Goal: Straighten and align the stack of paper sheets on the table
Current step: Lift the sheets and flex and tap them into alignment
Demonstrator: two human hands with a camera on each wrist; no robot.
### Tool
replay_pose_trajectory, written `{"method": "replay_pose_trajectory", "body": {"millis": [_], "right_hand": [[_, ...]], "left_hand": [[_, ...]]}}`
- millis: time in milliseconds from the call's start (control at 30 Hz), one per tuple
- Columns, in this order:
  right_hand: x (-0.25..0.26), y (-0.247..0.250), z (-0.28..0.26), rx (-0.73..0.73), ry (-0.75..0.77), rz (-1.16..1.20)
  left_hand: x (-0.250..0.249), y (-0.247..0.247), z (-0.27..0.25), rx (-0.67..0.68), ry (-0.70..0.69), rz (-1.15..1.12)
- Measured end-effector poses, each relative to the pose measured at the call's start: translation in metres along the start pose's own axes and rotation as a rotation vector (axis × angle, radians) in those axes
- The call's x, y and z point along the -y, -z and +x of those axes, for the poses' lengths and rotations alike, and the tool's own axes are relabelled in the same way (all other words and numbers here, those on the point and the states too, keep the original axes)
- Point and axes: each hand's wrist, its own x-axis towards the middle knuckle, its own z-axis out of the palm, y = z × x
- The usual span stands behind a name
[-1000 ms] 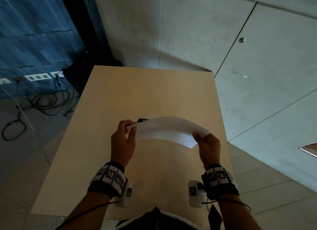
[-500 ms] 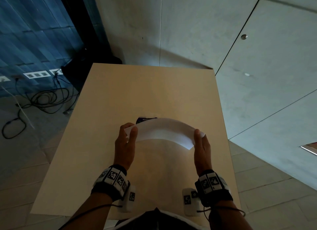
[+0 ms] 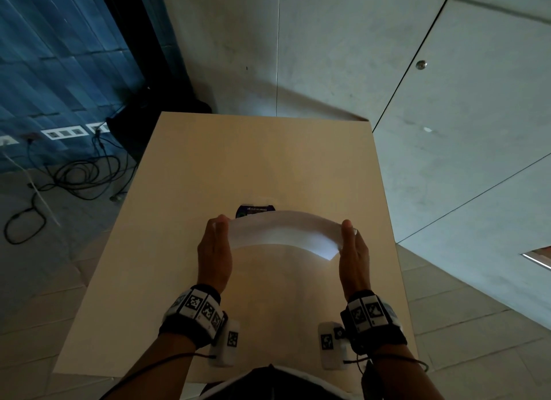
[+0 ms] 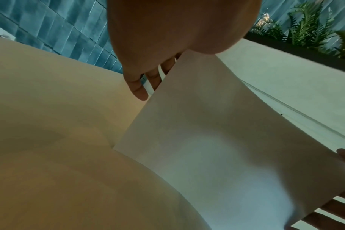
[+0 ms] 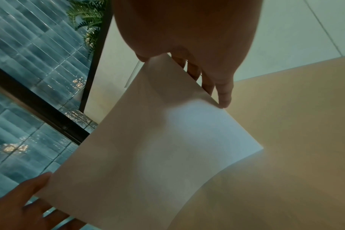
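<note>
1. At the middle of the surface (image 3: pixel 238 161), the paper stack (image 3: pixel 283 234) stands bowed in an arc, lower edge meeting the surface; visible sheets plain white.
2. Left grip (image 3: pixel 214 256) and right grip (image 3: pixel 353 258) each pinch one short edge, thumb on the near face, fingers behind.
3. Dark label (image 3: pixel 253 211) beyond the stack: pale print, too small to read; wristbands (image 3: pixel 198 305) carry black-and-white square codes.
4. Against one second ago: stack lower, ends level, arc tighter.

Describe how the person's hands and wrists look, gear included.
Bare left hand and right hand, sleeveless forearms. Each wrist wears a black band with white square-patterned marker tiles; a white block with a marker sits beside each. Thin dark cables trail from both.
</note>
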Motion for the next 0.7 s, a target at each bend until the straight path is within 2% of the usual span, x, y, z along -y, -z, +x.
{"method": "replay_pose_trajectory", "body": {"millis": [200, 367, 700], "right_hand": [[0.002, 0.002, 0.001, 0.017, 0.008, -0.016], [0.003, 0.002, 0.003, 0.024, 0.009, -0.040], [0.007, 0.004, 0.007, 0.029, -0.031, -0.035]], "left_hand": [[-0.004, 0.001, 0.004, 0.008, 0.024, 0.012], [-0.002, 0.003, 0.002, 0.037, -0.016, 0.043], [-0.003, 0.005, 0.006, 0.098, 0.062, 0.009]]}}
